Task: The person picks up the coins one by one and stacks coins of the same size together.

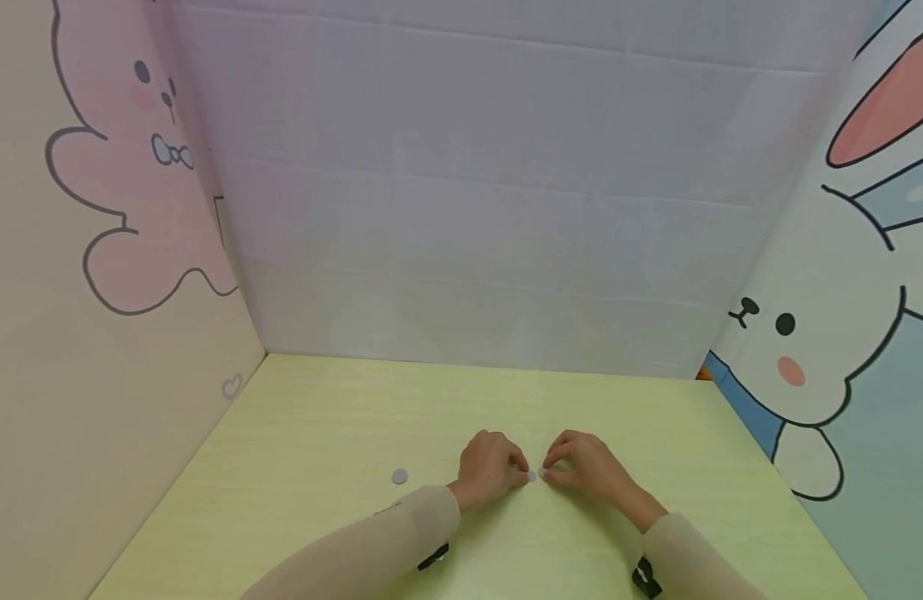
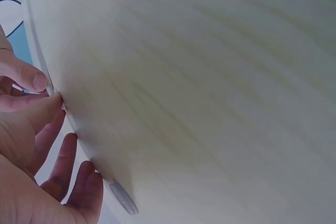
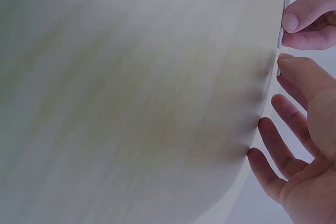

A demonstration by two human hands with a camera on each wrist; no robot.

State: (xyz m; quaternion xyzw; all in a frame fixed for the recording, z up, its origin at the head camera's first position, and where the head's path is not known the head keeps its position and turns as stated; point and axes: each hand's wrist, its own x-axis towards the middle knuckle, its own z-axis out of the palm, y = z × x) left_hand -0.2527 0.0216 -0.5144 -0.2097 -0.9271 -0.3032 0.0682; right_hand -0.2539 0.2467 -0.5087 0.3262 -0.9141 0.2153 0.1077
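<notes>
In the head view, my left hand (image 1: pixel 494 469) pinches a small grey coin-like disc (image 1: pixel 531 476) between thumb and finger, low over the table. Close on its right, my right hand (image 1: pixel 587 469) pinches a second such disc (image 1: pixel 541 472). A narrow gap separates the two discs. Further left on the table lies a wider grey disc (image 1: pixel 399 476), flat and apart from both hands. Its edge looks lined in the left wrist view, where the disc (image 2: pixel 124 198) is beyond my left fingers. Fingertips mostly cover the pinched discs in both wrist views.
The pale yellow-green table (image 1: pixel 341 417) meets a whitish sheet (image 1: pixel 461 208) at the back. A side panel with a pink cartoon figure (image 1: pixel 132 192) stands on the left, one with a white rabbit (image 1: pixel 821 333) on the right.
</notes>
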